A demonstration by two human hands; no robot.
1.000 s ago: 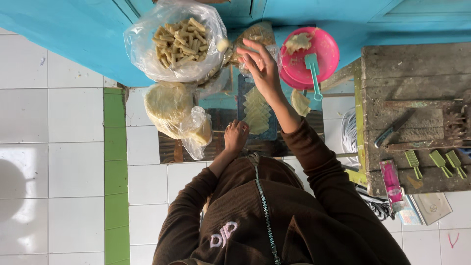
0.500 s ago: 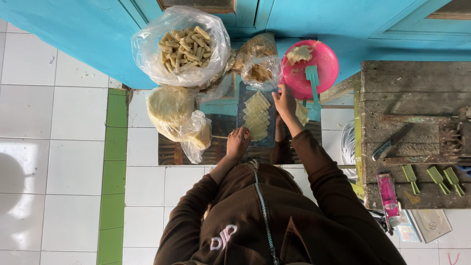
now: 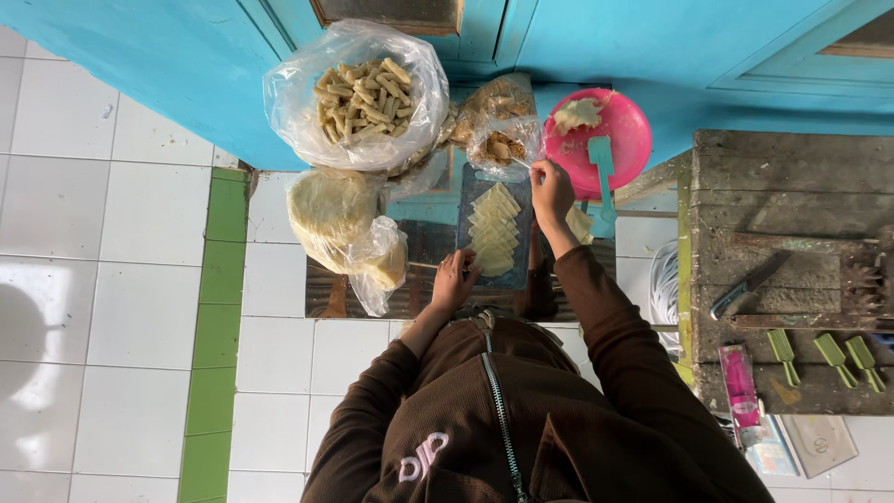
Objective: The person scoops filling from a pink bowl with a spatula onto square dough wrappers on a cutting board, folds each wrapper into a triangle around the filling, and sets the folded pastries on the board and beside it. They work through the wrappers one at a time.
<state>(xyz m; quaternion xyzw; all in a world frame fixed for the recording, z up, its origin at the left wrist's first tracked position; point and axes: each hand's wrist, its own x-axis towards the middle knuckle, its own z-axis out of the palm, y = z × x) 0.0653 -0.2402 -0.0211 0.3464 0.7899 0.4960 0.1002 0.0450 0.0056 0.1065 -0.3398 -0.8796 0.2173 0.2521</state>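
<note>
Dark cutting board [image 3: 495, 191] sits at centre frame, carrying a fanned row of pale yellow wrapper sheets [image 3: 494, 235]. Right hand [image 3: 551, 191] is at the board's upper right edge, fingers pinched shut on a thin stick or spoon handle [image 3: 520, 163] whose tip points into the small clear bag of brown filling [image 3: 503, 144] just above the board. A second ago that hand was raised high over the bags, then half a second ago it was down by the pink bowl; now it is lower still and left, at the filling bag. Reads as a scoop of filling in hand, wrappers laid out and untouched.

Left hand [image 3: 453, 279] rests at the board's lower left corner, fingers loosely curled on the edge, holding nothing that I can see; it has barely moved.

Outward:
- pink bowl [image 3: 622, 126] upper right, with a dough lump and a teal spatula [image 3: 603, 163]
- big clear bag of fried rolls [image 3: 358, 93] upper left of the board
- bag of round wrappers [image 3: 340, 224] left of the board
- weathered wooden table [image 3: 792, 186] at right, with a knife [image 3: 745, 289] and green tools [image 3: 829, 356]
</note>
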